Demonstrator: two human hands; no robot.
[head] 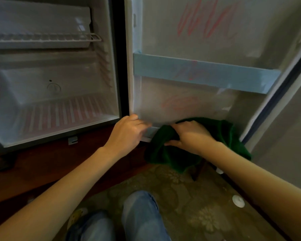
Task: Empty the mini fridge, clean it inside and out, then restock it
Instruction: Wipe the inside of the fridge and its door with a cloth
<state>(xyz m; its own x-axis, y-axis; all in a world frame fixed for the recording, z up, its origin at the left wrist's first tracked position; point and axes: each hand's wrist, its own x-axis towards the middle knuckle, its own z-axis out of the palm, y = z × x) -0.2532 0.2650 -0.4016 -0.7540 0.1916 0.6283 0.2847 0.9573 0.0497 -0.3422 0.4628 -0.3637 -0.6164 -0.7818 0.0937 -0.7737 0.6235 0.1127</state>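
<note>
Knee point(139, 214) in jeans; L hand point(127, 133) grips fridge door point(189, 40) btm edge, R hand point(191, 136) clutches green cloth point(172, 157) there.

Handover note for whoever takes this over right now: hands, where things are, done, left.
Left hand: holds the lower inner corner of the open door, steadying it.
Right hand: grip on the green cloth, bunched against the bottom of the door's inside.
Fridge cavity: open, no food in view, wire shelf in place.
Done: emptied, as far as this view shows.
Left: red marks show on the door liner above and below the blue rail. The outside is not in view, and whether the cavity has been wiped cannot be told. Restock items are not in view.
</note>
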